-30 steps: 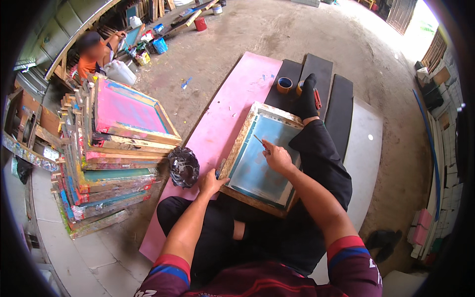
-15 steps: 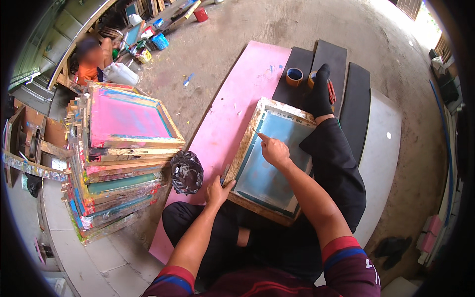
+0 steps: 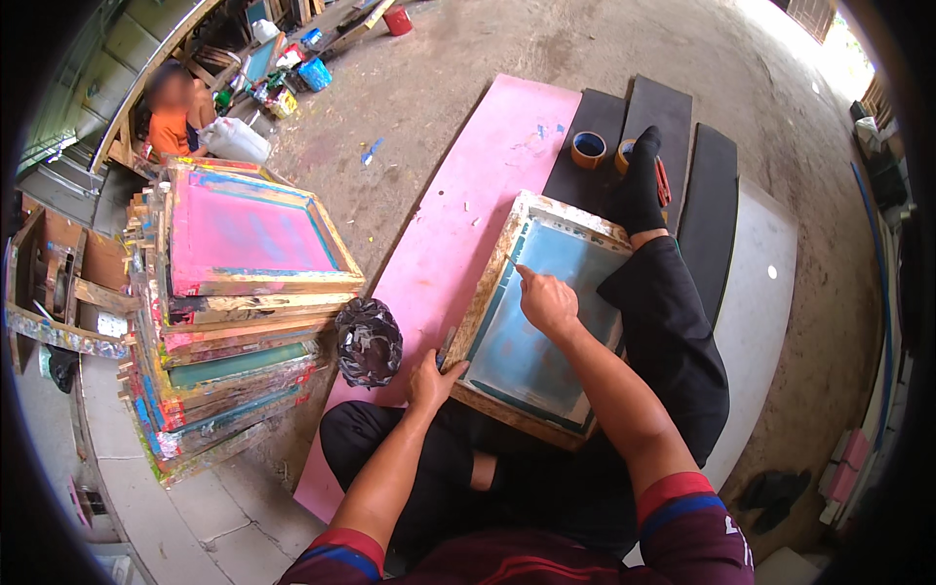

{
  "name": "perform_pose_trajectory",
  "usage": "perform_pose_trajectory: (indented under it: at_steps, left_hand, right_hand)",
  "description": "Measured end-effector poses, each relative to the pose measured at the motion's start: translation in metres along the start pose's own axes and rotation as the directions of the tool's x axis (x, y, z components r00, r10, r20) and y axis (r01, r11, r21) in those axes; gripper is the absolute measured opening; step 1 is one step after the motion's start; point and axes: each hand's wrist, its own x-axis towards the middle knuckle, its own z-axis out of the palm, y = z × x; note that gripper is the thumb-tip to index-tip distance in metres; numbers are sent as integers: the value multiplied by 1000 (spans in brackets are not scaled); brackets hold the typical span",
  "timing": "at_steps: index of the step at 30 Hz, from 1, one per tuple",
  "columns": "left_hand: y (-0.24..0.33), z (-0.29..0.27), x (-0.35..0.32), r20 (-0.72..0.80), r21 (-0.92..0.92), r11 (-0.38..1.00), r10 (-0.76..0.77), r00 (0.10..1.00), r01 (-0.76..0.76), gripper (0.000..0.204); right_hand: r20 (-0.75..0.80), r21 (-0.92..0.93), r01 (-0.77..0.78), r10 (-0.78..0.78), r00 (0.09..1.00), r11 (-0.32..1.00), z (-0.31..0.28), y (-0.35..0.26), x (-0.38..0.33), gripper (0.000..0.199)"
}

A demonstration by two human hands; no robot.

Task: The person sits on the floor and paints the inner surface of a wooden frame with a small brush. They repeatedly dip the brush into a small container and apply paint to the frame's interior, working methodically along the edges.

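— Sitting on the ground, we have a wooden screen frame propped across our lap, its blue mesh facing up, one edge resting over the pink board that runs along the floor.

— And our hands?

— Our left hand clasps the frame's near left corner, fingers wrapped on the wood. Our right hand lies on the mesh, loosely curled, pinching a thin stick-like tool whose tip touches the screen near the upper left rail. What the tool is exactly, we cannot tell.

— What sits around us?

— Just beside our left hand, on the pink board, there is a dark crumpled bag. Farther left stands a tall stack of screen frames, paint-smeared, the top one with pink mesh. Beyond our outstretched foot in a black sock we see two tape rolls on dark mats; the second roll is partly hidden by the foot.

— Anyone else?

— Another person in an orange top sits well apart at the upper left, by a white jug and small paint pots.
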Motion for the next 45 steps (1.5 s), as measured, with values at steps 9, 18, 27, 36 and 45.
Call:
perform_pose_trajectory:
  at_steps: [9, 18, 27, 36, 45]
  left_hand:
    - [-3, 1, 6, 57, -2, 1000, 9, 998, -8, 81]
    - [-3, 1, 6, 108, 47, 999, 14, 994, -19, 96]
    - [1, -5, 11, 119, 80, 995, 45, 992, -55, 91]
    - [10, -6, 9, 69, 101, 994, 35, 997, -42, 79]
    - [7, 13, 22, 42, 68, 987, 145, 989, -148, 88]
  right_hand:
    - [30, -115, 14, -11, 999, 993, 1, -5, 1, 49]
    - [146, -310, 25, 22, 989, 951, 2, -30, 7, 46]
    - [4, 42, 2, -2, 1000, 999, 22, 3, 7, 48]
    - [35, 245, -32, 24, 999, 969, 19, 14, 12, 45]
    - [-22, 529, -17, 34, 999, 848, 44, 52, 41, 40]
